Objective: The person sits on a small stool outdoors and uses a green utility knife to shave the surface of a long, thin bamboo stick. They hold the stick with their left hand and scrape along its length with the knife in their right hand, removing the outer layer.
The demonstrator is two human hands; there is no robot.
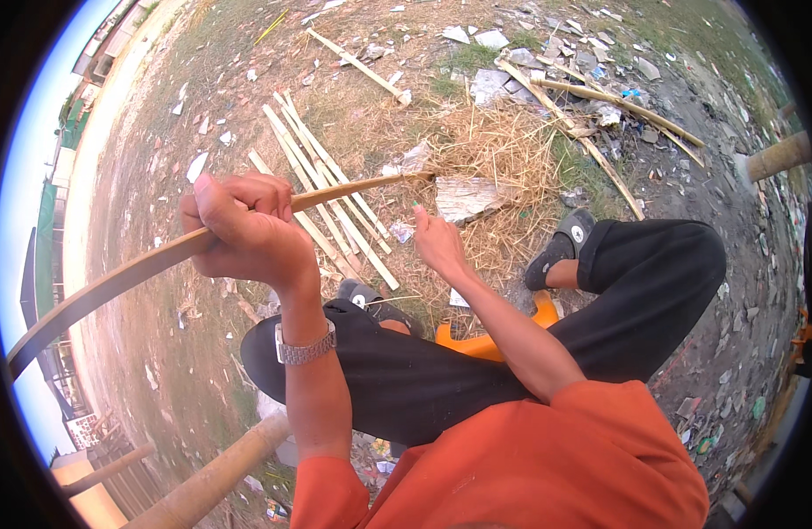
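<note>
My left hand [252, 231] is closed around a long, curved bamboo strip [97, 293]. One end of the strip reaches toward the lower left; its other end comes down near a pale, flat-topped wooden block [466, 199]. Just in front of that block is my right hand [439, 244], its fingers curled, with a small green spot at the fingertips. What it holds, if anything, I cannot make out. Several split bamboo strips [322, 176] lie side by side on the ground beyond my left hand. A metal-banded watch [305, 344] sits on my left wrist.
Dry straw or shavings [520, 145] surround the block. Bamboo poles [591, 159] lie over broken tile and rubble at the far right. An orange plastic piece [476, 344] shows between my legs. A thick bamboo pole [212, 472] runs along the lower left.
</note>
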